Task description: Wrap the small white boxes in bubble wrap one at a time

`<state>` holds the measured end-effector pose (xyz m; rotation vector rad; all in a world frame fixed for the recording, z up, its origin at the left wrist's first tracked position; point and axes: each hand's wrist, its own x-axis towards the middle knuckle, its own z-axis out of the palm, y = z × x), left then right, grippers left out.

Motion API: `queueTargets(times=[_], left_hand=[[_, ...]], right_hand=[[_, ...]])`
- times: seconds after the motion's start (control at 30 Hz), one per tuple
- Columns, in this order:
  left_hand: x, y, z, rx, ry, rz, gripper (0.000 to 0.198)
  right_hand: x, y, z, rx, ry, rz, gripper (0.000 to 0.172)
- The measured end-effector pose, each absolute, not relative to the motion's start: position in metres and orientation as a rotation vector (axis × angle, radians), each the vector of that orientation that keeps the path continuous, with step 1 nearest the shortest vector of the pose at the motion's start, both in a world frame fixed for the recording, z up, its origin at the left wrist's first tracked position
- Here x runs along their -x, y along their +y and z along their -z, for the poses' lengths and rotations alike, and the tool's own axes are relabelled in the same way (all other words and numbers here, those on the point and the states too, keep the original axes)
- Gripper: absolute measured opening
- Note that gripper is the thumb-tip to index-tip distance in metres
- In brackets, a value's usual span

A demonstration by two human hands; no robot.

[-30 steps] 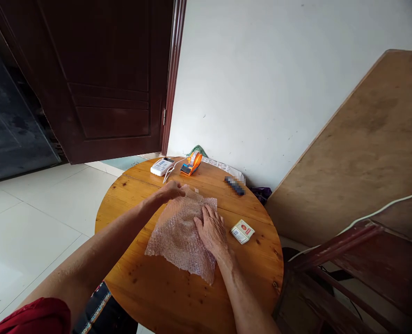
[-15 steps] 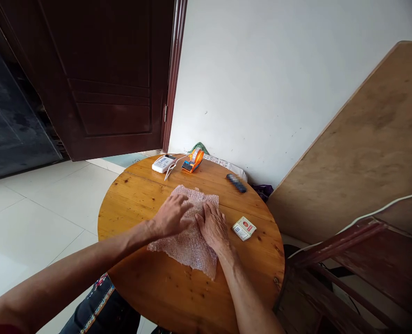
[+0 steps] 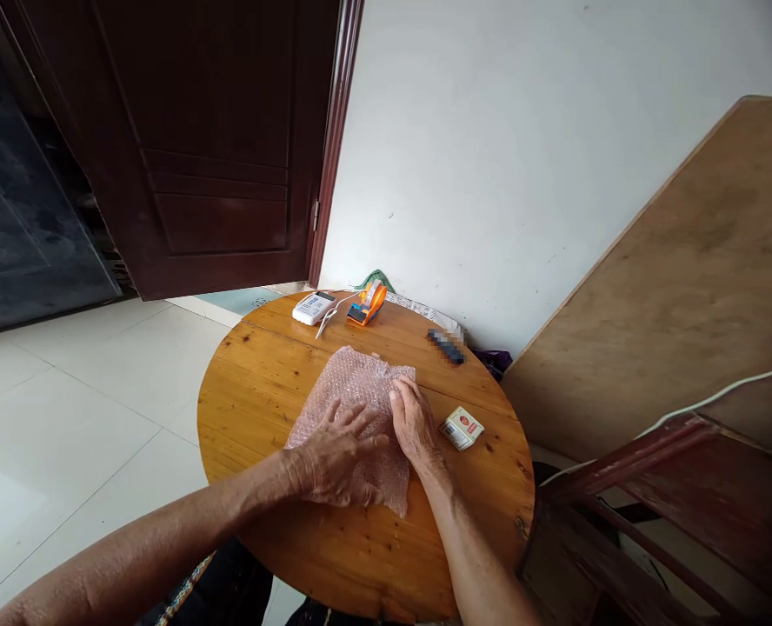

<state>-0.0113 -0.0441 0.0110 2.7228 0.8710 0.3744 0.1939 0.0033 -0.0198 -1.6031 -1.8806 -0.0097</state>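
Observation:
A sheet of pinkish, see-through bubble wrap (image 3: 350, 378) lies on the round wooden table (image 3: 249, 382). My left hand (image 3: 340, 452) rests on its lower middle, palm down, with the fingers spread. At the sheet's right edge, near the upper corner, is my right hand (image 3: 415, 422). Its fingers are bent over the edge, with the thumb close to the index finger. Both hands cover parts of the sheet, and I cannot make out anything under it.
A small printed box (image 3: 462, 428) lies right of my right hand. Toward the back are a white device (image 3: 312, 308) with a cord, an orange tape dispenser (image 3: 368, 304) and a dark blurred object (image 3: 446, 345). A white wall (image 3: 490, 174) and a dark door (image 3: 222, 209) stand behind.
My left hand has come down and toward me, from hovering over the sheet to lying on it. The fingers of my right hand, flat before, are now bent at the sheet's edge.

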Motion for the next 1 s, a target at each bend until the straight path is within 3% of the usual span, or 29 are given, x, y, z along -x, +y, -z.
queueTargets(times=[0.1,0.23,0.33,0.43,0.63,0.73,1.0], left_hand=[[0.008,-0.054,-0.003,-2.698,0.811,-0.377,0.083],[0.009,-0.054,0.006,-2.695,0.819,-0.416,0.085],[0.009,-0.053,0.007,-2.693,0.821,-0.441,0.083],[0.009,-0.053,0.007,-2.690,0.823,-0.443,0.081],[0.008,-0.054,0.008,-2.697,0.830,-0.447,0.081],[0.007,-0.054,0.007,-2.700,0.849,-0.457,0.081],[0.003,-0.053,0.005,-2.706,0.822,-0.471,0.089]], right_hand=[[-0.199,-0.006,-0.008,1.586,-1.921,0.054,0.039],[-0.230,-0.028,-0.041,1.764,-1.917,0.153,0.049],[-0.265,-0.045,-0.037,2.092,-1.807,0.215,0.061],[-0.292,-0.057,-0.023,2.308,-1.654,0.003,0.053],[-0.253,-0.068,-0.051,1.759,-1.452,-0.365,0.048],[-0.201,-0.065,-0.064,1.482,-1.608,-0.611,0.044],[-0.174,-0.040,-0.018,1.696,-1.664,-0.590,0.034]])
